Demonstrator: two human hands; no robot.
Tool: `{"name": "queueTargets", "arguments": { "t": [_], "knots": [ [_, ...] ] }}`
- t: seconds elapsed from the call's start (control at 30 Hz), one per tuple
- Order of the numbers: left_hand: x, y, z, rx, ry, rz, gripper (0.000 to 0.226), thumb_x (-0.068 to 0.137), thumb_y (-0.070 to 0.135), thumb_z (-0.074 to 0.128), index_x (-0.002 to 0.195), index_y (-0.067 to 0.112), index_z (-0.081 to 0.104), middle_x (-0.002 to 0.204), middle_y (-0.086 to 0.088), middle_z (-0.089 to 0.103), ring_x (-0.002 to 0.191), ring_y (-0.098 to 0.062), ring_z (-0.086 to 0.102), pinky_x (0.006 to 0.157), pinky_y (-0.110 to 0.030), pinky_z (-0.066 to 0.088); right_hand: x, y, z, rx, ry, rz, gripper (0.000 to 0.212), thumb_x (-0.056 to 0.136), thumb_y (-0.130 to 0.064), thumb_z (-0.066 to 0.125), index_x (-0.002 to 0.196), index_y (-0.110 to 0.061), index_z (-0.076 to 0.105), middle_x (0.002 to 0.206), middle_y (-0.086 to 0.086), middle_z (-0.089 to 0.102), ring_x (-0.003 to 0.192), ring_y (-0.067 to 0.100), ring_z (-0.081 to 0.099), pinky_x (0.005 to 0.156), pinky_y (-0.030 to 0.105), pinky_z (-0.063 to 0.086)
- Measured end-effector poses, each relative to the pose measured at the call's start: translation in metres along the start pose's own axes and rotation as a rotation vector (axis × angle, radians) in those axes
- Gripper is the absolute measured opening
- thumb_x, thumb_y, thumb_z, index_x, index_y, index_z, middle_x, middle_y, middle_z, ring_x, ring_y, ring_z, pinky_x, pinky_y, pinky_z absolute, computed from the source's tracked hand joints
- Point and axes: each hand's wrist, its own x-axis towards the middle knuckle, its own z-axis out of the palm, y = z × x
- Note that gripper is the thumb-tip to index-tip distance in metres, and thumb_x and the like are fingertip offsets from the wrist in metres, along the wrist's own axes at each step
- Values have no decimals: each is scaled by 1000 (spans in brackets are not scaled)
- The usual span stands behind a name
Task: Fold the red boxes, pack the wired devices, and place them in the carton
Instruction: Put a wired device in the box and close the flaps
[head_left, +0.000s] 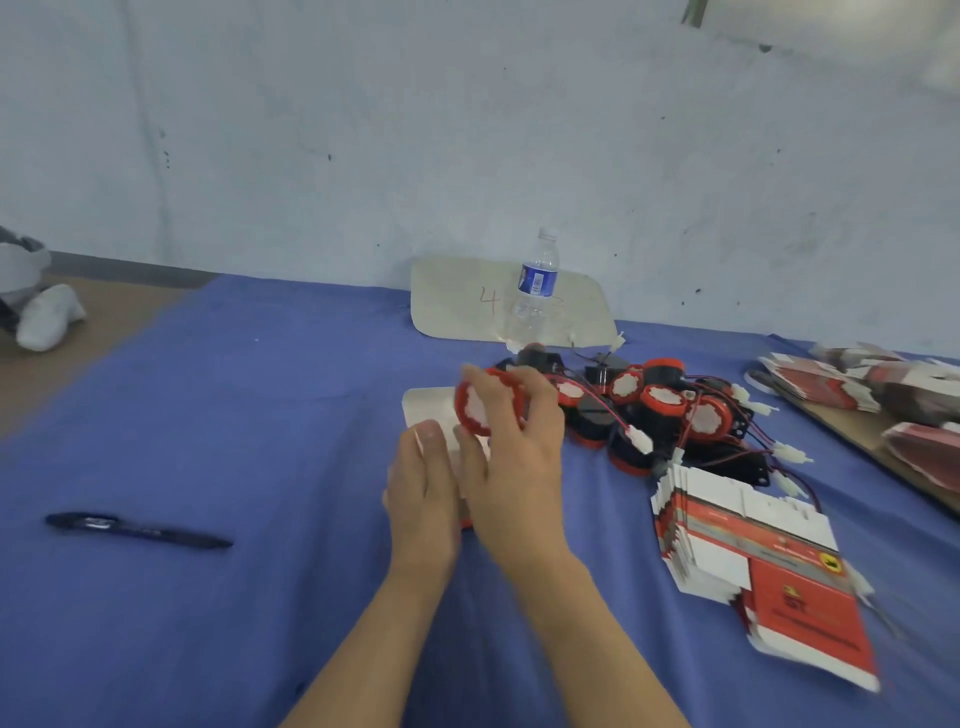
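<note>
My right hand (511, 457) grips a round red-rimmed wired device (475, 408) with a white face, lifted above the blue cloth. My left hand (423, 483) is right beside it, holding a box (470, 452) that is mostly hidden between the two hands; only pale and red slivers show. A heap of several more red-and-black wired devices (660, 410) with white plugs lies just to the right. A stack of flat red-and-white boxes (753, 571) lies at the near right. No carton is in view.
A water bottle (535, 286) stands on a pale board (457, 306) marked 4 by the wall. A dark pen (137, 530) lies at the left. More flat boxes (883, 395) sit on a cardboard sheet at the far right. A white shoe (47, 317) lies at the far left.
</note>
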Motion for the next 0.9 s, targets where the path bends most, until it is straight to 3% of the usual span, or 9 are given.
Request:
{"name": "queueTargets", "arguments": {
  "t": [0.13,0.3,0.37,0.47,0.57,0.67,0.77,0.83,0.9],
  "knots": [
    [-19,1,-6,144,33,69,41,98,50,26,92,20,55,93,5,62,97,-23,57,95,-52,42,-22,8,-4,24,-87,50,26,89,-10,59,111,-23,65,120,-3,48,111,11,42,94,22,35],
    [-32,-1,-14,166,2,103,37,96,53,25,92,28,52,95,10,60,99,-20,56,96,-47,42,-20,24,-15,-68,62,143,43,86,-8,65,125,-25,58,131,4,40,116,20,43,94,20,32],
    [-30,-3,-14,157,5,80,26,103,40,29,86,34,48,90,14,57,91,-4,54,86,-36,43,-20,37,-21,-72,87,250,48,86,-8,66,130,-23,55,131,5,38,113,20,44,91,21,35],
    [-26,-5,-14,99,5,-7,28,102,38,28,83,35,48,85,16,55,78,15,51,67,-18,40,-25,55,-22,-192,-78,380,45,89,-10,61,130,-25,52,129,8,37,110,28,45,87,29,40],
    [-20,-5,-16,58,-10,-88,28,102,40,30,85,34,51,83,16,57,71,20,51,60,-11,39,-29,59,-16,-271,-280,379,43,91,-14,56,131,-29,50,127,7,38,111,31,44,89,35,43],
    [-17,-6,-17,34,-29,-148,24,100,40,36,86,32,53,78,21,60,68,17,53,60,-21,38,-24,56,-22,-132,-86,357,44,90,-11,61,130,-27,53,128,4,38,113,24,46,88,25,40],
    [-18,-8,-15,60,-19,-93,25,100,40,36,85,28,52,84,12,61,82,-2,58,67,-30,44,-16,41,-30,-76,137,204,48,87,-11,66,130,-28,55,134,1,38,120,15,41,95,11,30],
    [-22,-9,-12,94,-27,-4,28,101,39,34,89,23,53,92,3,62,90,-17,60,77,-37,49,-14,26,-25,-123,88,38,45,85,-12,67,126,-27,59,131,1,44,115,11,42,96,9,31],
    [-23,-9,-11,78,-58,34,29,101,39,34,93,20,54,95,-2,63,92,-20,62,79,-39,52,-18,16,-16,-139,-129,-35,40,84,-15,66,123,-25,62,126,2,52,108,15,50,96,27,42]
  ]
}}
